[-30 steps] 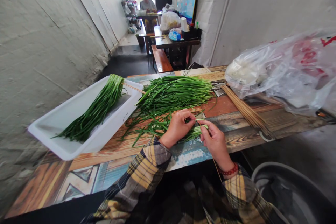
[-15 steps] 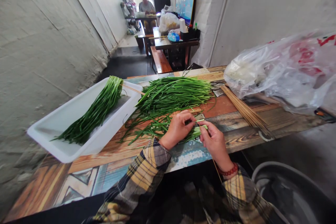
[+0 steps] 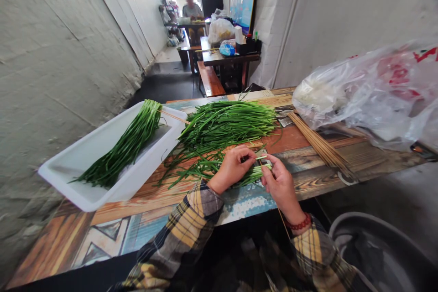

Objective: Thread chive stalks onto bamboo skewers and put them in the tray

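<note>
Fingers (image 3: 243, 155) of both hands were pinched shut on a small bunch of chives (image 3: 256, 174) at the near edge of the table (image 3: 308, 178).
The left hand (image 3: 232, 166) pressed the cut ends together from above. The right hand (image 3: 280, 185) gripped them from the side, with a thin stick (image 3: 282, 221) running below its wrist, apparently a skewer, though its tip was hidden. Judged step: threading the bunch. The next move called for a steady, square push with the stalks kept level. Beyond lay the loose chives (image 3: 226, 123), spare skewers (image 3: 318, 143), a white tray (image 3: 85, 191) holding a skewered bunch (image 3: 126, 146), and a plastic bag (image 3: 369, 91).
</note>
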The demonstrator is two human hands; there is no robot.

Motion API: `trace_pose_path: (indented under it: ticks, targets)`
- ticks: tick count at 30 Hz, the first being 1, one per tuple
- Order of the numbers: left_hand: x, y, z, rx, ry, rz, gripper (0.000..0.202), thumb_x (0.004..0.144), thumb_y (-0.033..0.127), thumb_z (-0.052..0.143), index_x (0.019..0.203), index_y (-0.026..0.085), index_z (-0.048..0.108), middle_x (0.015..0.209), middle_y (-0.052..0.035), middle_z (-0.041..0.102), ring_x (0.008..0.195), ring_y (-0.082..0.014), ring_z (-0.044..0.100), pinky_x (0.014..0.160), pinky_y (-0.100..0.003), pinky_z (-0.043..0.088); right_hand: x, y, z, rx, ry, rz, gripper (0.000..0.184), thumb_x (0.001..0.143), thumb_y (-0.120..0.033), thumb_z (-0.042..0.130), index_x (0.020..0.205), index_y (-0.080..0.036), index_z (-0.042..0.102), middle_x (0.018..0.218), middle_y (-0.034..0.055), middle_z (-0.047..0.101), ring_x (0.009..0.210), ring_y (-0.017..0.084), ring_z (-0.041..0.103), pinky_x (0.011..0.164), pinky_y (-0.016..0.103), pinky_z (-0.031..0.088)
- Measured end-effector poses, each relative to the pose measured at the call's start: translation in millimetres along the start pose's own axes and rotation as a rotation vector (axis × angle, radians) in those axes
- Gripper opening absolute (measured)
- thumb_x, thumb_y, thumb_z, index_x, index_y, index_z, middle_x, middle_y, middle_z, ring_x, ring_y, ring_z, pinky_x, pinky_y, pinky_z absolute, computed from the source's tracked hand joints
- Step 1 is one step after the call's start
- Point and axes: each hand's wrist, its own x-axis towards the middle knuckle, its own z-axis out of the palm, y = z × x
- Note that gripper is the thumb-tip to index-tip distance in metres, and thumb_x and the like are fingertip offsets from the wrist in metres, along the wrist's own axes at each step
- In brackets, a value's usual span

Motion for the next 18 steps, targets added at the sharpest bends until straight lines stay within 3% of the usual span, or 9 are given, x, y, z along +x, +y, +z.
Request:
trace_pose_path:
  ticks: [5,18]
  targets:
    - [0.0,0.8,-0.4,-0.023,-0.008,-0.028,0.012,0.078,0.011,0.059,0.068,0.013,0.064,0.068,-0.0008,0.062,0.069,-0.0114,0.053,0.067,-0.022,0.039,-0.1,-1.1,-0.1,0.007,-0.008,0.003,0.049,0.087,-0.04,0.053,0.132,-0.02,0.048,0.049,-0.0063,0.049,0.04,0.011,0.045,0.041,0.023,0.039]
    - [-0.8,-2.2,1.0,-0.12,-0.039,-0.084,0.012,0.078,0.016,0.06,0.067,0.013,0.064,0.07,-0.0017,0.064,0.068,-0.0113,0.055,0.067,-0.022,0.041,-0.6,1.4,-0.3,-0.006,-0.005,-0.01,0.048,0.087,-0.039,0.053,0.13,-0.02,0.05,0.05,-0.006,0.048,0.042,0.013,0.047,0.044,0.025,0.041]
